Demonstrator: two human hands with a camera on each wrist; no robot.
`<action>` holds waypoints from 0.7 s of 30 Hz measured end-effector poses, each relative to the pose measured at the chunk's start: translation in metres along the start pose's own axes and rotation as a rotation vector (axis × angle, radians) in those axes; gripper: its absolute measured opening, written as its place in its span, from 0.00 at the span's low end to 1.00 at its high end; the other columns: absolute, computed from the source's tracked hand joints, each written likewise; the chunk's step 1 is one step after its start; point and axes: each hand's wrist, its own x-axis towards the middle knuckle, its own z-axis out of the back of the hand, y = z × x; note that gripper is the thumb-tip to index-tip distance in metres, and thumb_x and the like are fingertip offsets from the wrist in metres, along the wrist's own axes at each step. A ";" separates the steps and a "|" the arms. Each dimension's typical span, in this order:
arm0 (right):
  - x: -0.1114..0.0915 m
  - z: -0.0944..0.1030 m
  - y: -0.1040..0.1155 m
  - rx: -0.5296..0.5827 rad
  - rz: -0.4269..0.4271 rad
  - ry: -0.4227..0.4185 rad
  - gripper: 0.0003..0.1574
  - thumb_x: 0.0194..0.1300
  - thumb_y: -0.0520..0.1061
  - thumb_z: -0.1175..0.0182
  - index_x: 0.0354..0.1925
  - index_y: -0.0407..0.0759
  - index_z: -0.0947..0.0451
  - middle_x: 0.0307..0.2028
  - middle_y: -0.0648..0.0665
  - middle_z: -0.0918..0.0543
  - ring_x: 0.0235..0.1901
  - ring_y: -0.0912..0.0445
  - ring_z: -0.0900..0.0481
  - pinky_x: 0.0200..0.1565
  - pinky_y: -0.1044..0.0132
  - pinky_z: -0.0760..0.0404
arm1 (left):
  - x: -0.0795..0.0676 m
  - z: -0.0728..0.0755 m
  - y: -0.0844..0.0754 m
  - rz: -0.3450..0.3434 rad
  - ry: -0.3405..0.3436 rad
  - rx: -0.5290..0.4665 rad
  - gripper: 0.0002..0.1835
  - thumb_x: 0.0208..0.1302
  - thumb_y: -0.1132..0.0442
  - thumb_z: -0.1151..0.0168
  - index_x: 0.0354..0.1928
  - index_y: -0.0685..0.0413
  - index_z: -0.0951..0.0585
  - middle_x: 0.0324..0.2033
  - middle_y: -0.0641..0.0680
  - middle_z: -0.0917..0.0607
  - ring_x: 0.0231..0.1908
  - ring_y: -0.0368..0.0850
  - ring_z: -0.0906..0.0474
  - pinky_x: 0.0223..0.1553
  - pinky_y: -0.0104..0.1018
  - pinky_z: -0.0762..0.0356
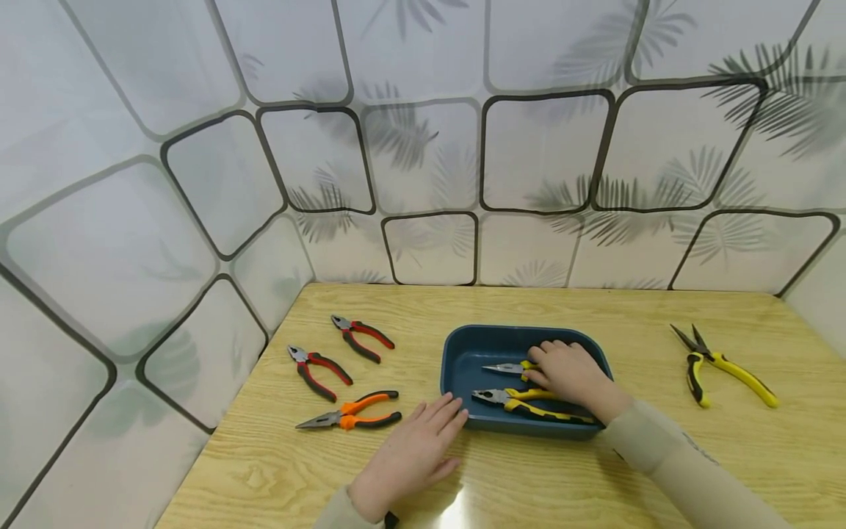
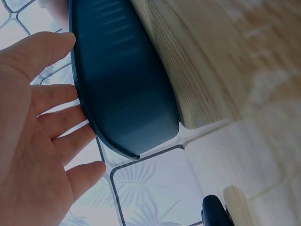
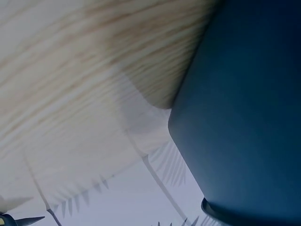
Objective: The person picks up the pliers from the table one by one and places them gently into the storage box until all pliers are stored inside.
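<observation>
Inside the dark blue tray [image 1: 456, 421], my right hand [image 1: 573, 375] grips the yellow handles of small needle-nose pliers [image 1: 505, 368], whose jaws point left. The hand covers most of those handles. Yellow-and-black combination pliers [image 1: 522, 402] lie in the tray just in front of them, their handle ends beneath my right wrist. My left hand [image 1: 416, 448] is spread at the tray's front left corner. In the left wrist view its straight fingertips [image 2: 70, 42] touch the tray's rim [image 2: 81, 94]. The right wrist view has only the tray's outer wall [image 3: 244, 117], not the hand.
Left of the tray lie orange-and-black needle-nose pliers [image 1: 350, 417] and two red-and-black pliers [image 1: 320, 367], [image 1: 363, 336]. Larger yellow-and-black needle-nose pliers [image 1: 723, 364] lie spread at the right. Patterned wall covering [image 1: 429, 250] borders the wooden table [image 1: 231, 470] at the back and left.
</observation>
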 end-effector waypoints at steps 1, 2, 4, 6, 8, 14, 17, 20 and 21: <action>-0.001 0.001 0.000 -0.002 -0.001 -0.008 0.21 0.59 0.57 0.45 0.41 0.43 0.24 0.30 0.48 0.25 0.28 0.53 0.27 0.28 0.59 0.28 | 0.000 0.000 0.000 0.001 0.000 -0.002 0.33 0.56 0.46 0.43 0.61 0.56 0.34 0.61 0.57 0.37 0.62 0.49 0.47 0.54 0.49 0.37; -0.001 0.002 0.000 -0.004 -0.003 -0.015 0.21 0.59 0.57 0.45 0.41 0.42 0.24 0.30 0.47 0.25 0.28 0.52 0.27 0.28 0.59 0.28 | 0.000 0.000 0.000 0.001 0.000 -0.004 0.33 0.56 0.47 0.43 0.61 0.56 0.34 0.61 0.57 0.37 0.62 0.49 0.47 0.54 0.49 0.37; -0.002 0.005 0.000 0.001 -0.006 -0.030 0.21 0.59 0.56 0.45 0.42 0.41 0.24 0.31 0.46 0.24 0.29 0.51 0.27 0.28 0.59 0.27 | 0.000 0.000 0.000 0.003 0.000 -0.007 0.33 0.56 0.47 0.43 0.61 0.56 0.34 0.61 0.57 0.37 0.63 0.49 0.47 0.54 0.49 0.38; -0.004 0.007 0.000 -0.001 -0.012 -0.047 0.22 0.60 0.55 0.46 0.43 0.40 0.25 0.33 0.44 0.24 0.31 0.50 0.26 0.29 0.58 0.27 | 0.000 0.000 -0.001 0.004 0.000 -0.008 0.33 0.56 0.47 0.43 0.61 0.56 0.34 0.61 0.57 0.37 0.63 0.49 0.47 0.54 0.49 0.38; -0.006 0.009 0.000 -0.003 -0.018 -0.068 0.23 0.59 0.55 0.45 0.44 0.39 0.25 0.35 0.43 0.23 0.34 0.49 0.26 0.31 0.57 0.26 | 0.000 0.000 -0.001 0.006 0.001 -0.009 0.33 0.57 0.47 0.43 0.61 0.56 0.34 0.61 0.56 0.37 0.63 0.49 0.47 0.54 0.49 0.38; -0.008 0.013 -0.001 -0.007 -0.041 -0.132 0.23 0.59 0.54 0.44 0.45 0.38 0.25 0.39 0.41 0.24 0.39 0.47 0.26 0.36 0.52 0.27 | 0.000 -0.001 -0.001 0.011 0.007 -0.012 0.33 0.57 0.47 0.43 0.61 0.56 0.34 0.61 0.56 0.37 0.63 0.49 0.48 0.55 0.48 0.38; -0.009 0.013 -0.002 0.000 -0.051 -0.159 0.23 0.58 0.54 0.43 0.44 0.38 0.25 0.40 0.40 0.24 0.40 0.46 0.26 0.37 0.50 0.27 | 0.000 -0.001 -0.001 0.012 0.010 -0.010 0.33 0.57 0.47 0.43 0.62 0.55 0.35 0.62 0.56 0.37 0.63 0.49 0.48 0.55 0.48 0.39; -0.011 0.012 -0.005 0.007 -0.060 -0.179 0.22 0.58 0.53 0.43 0.44 0.37 0.25 0.40 0.40 0.24 0.41 0.45 0.27 0.38 0.49 0.28 | 0.000 -0.001 0.000 0.012 0.006 -0.009 0.33 0.57 0.47 0.43 0.62 0.56 0.35 0.61 0.56 0.37 0.63 0.49 0.48 0.55 0.48 0.38; -0.011 0.012 -0.005 0.007 -0.060 -0.189 0.22 0.58 0.53 0.43 0.44 0.37 0.25 0.39 0.40 0.24 0.40 0.45 0.26 0.38 0.49 0.28 | 0.000 -0.001 0.000 0.011 0.005 -0.009 0.33 0.57 0.47 0.43 0.61 0.56 0.35 0.61 0.56 0.37 0.63 0.49 0.48 0.55 0.48 0.38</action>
